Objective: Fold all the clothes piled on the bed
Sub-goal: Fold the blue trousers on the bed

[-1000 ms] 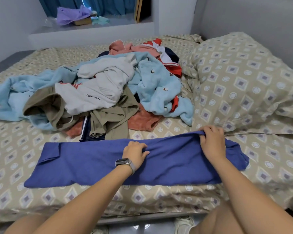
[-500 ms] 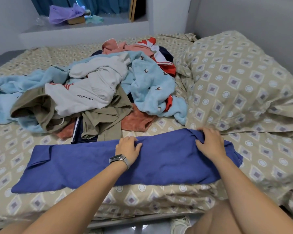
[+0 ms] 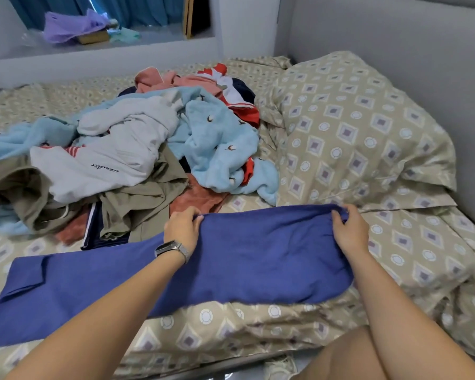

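Here, in the head view, both bare forearms are stretched forward over the near edge of the bed (image 3: 294, 322). The left hand (image 3: 183, 229), a banded watch (image 3: 172, 248) at its wrist, is curled over the far edge of the blue garment (image 3: 244, 259), its fingers (image 3: 196, 218) pinching the cloth. The right hand (image 3: 350, 231) is closed on the same far edge further right, the fabric bunched under the fingers (image 3: 337, 219). The garment is laid in a long, flattened band across the bed's near side, smooth and matte. Just behind it, a loose pile of clothes (image 3: 126, 160) is heaped: pale blue fleece, white knit, olive cloth and rust, red and navy pieces. The bed is covered in a beige sheet printed with diamonds and circles, and a matching pillow (image 3: 362, 133) is propped against a grey padded headboard (image 3: 412, 50). Beyond, a grey ledge (image 3: 99, 54) carrying a crumpled purple item (image 3: 72, 26) is backed by teal curtains (image 3: 148, 9).
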A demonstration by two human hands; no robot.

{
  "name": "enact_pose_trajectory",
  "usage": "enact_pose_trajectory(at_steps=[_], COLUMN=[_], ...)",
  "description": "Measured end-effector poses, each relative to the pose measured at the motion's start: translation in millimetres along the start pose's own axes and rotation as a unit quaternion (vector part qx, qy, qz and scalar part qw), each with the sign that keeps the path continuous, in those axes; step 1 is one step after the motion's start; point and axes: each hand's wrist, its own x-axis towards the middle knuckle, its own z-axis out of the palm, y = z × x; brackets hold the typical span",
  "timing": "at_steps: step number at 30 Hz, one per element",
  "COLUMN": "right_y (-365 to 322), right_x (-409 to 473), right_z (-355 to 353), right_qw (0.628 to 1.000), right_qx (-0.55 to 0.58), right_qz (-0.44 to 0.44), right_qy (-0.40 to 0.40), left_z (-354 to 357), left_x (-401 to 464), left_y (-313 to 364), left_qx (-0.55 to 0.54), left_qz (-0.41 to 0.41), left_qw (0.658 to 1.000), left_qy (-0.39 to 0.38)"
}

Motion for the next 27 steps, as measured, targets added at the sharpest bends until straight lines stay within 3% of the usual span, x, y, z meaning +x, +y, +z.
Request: enact_pose_trajectory(at_steps=[3, 6, 9, 12, 14, 17, 19, 21, 23, 24, 27], right_y=[5.5, -2.4, -3.9, 5.7, 10.0, 11.3, 14.0, 18.4, 20.6, 21.0, 19.7], right_x=[3.7, 2.5, -2.8, -12.8, -19.8, -29.5, -32.7, -33.8, -34.2, -34.5, -39.7], right_z=[2.8, -1.4, -10.0, -17.6, -20.8, -27.4, -31.3, -32.7, -33.7, -33.5, -29.8], right_qw=[0.994, 0.982, 0.968, 0.944, 0.941, 0.947, 0.956, 0.97, 0.978, 0.982, 0.982], right_qx=[-0.106, -0.182, -0.214, -0.234, -0.231, -0.212, -0.157, -0.058, 0.015, 0.015, -0.1], right_qz=[0.022, 0.044, 0.103, 0.175, 0.187, 0.189, 0.206, 0.209, 0.194, 0.179, 0.135], right_qy=[-0.021, -0.031, -0.085, -0.154, -0.162, -0.149, -0.134, -0.112, -0.075, -0.063, -0.085], left_z=[6.7, 12.9, 19.6, 39.8, 50.7, 55.0, 57.2, 51.0, 40.3, 33.4, 21.2], left_x=[-8.2, -43.5, -82.6, -109.7, -119.3, -119.4, -116.8, -111.1, -102.5, -99.9, -103.9], left_y=[9.5, 34.6, 59.6, 70.7, 78.7, 89.6, 93.8, 97.1, 98.7, 99.4, 101.0], left_qx=[0.081, -0.005, -0.074, 0.014, 0.119, 0.171, 0.101, -0.104, -0.273, -0.296, -0.175], left_qz=[0.011, 0.153, 0.335, 0.442, 0.423, 0.322, 0.265, 0.161, 0.072, 0.063, 0.122], left_qw=[0.995, 0.988, 0.934, 0.88, 0.875, 0.897, 0.933, 0.967, 0.937, 0.923, 0.906], left_qy=[-0.052, -0.015, -0.098, -0.172, -0.204, -0.25, -0.22, -0.171, -0.204, -0.237, -0.366])
